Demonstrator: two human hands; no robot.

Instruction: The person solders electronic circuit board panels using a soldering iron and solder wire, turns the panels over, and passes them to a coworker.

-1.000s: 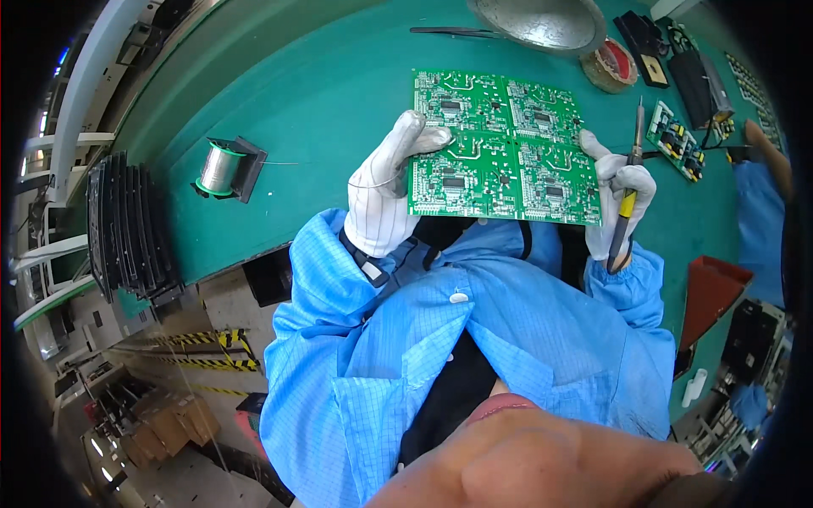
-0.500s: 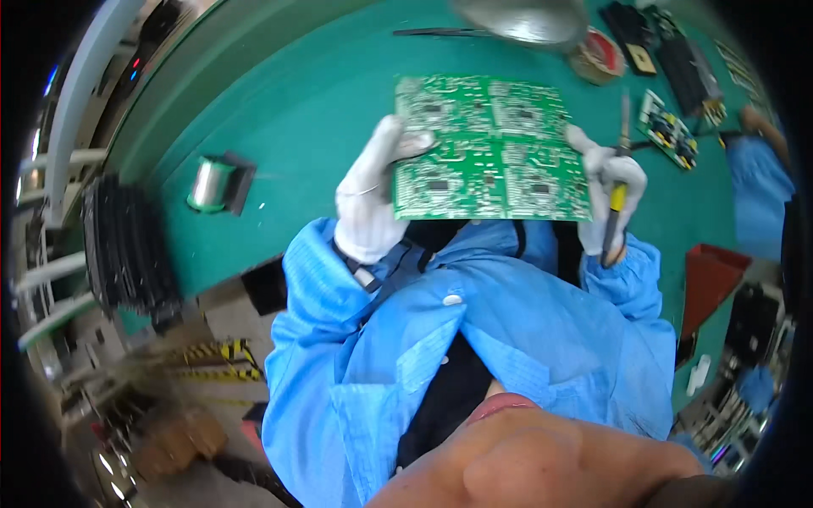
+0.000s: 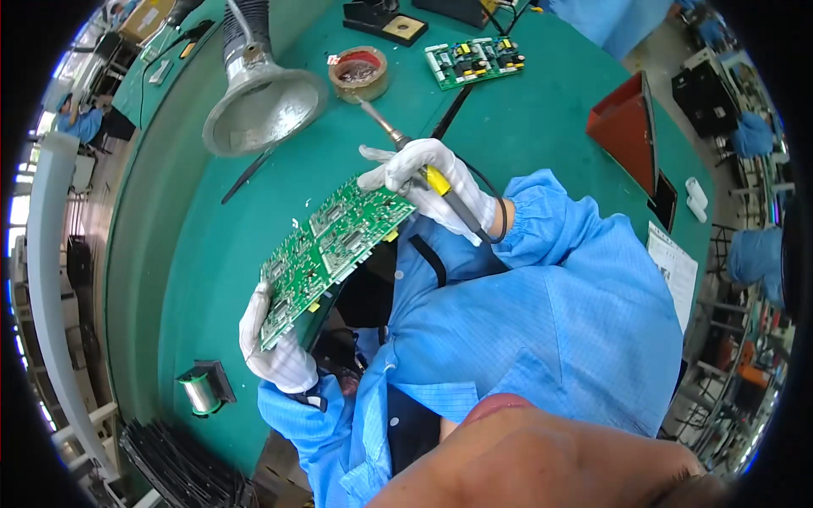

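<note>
A green circuit board panel (image 3: 329, 247), covered with small parts and silver solder, hangs slanted between my two gloved hands above the bench. My left hand (image 3: 275, 343), in a white glove, is closed on the board's near left end. At the far right end, the fingers of my right hand (image 3: 440, 182) touch the board's corner. The same white-gloved hand grips a soldering iron (image 3: 437, 179) with a yellow band and dark handle. Its tip points away toward a tape roll (image 3: 358, 74), and its cable loops by my wrist.
A metal fume hood (image 3: 264, 106) stands at the far left, with dark tweezers (image 3: 246, 176) beneath. Solder wire (image 3: 201, 394) sits near left, by black racks (image 3: 182, 466). Another populated board (image 3: 474, 61), an iron stand (image 3: 385, 24) and a red bin (image 3: 622, 127) are beyond my right hand.
The whole view has swung round, so the bench items appear shifted left. The board has turned from level and facing me to slanted, its right end farther away. Both hands keep their hold.
</note>
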